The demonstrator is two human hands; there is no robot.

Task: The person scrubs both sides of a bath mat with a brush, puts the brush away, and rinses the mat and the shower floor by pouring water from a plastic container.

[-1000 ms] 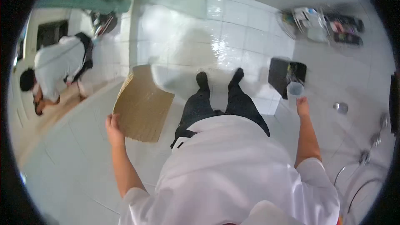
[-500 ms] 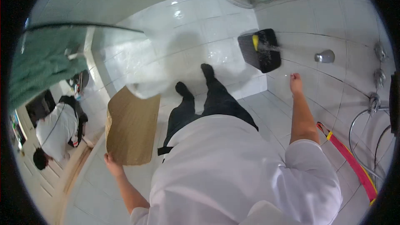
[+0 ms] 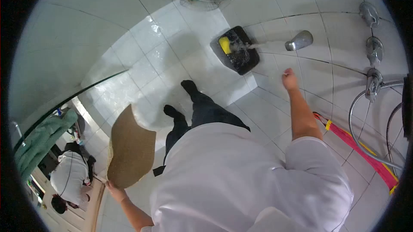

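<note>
My left hand (image 3: 117, 190) grips the lower edge of a brown, textured mat (image 3: 132, 152), which hangs bent beside my left leg. My right hand (image 3: 289, 78) is closed, held below the tub spout (image 3: 300, 40) and apart from it; whatever is in the fingers, if anything, is too small to make out. Water runs from the spout into a black bin (image 3: 247, 61) on the wet floor by the wall. A yellow object (image 3: 224, 45) lies inside the bin, its kind unclear.
Shower taps (image 3: 374, 51) and a coiled metal hose (image 3: 353, 122) are on the right wall, near a pink-and-yellow strap (image 3: 359, 142). A wire rack (image 3: 202, 0) holds bottles in the corner. Beyond the glass edge (image 3: 71, 96) and a green towel (image 3: 51, 139), another person (image 3: 71, 176) bends over.
My view has turned toward the spout and bin, so both appear further left. The mat has tilted and bent more in my left hand. My right hand stays closed near the wall.
</note>
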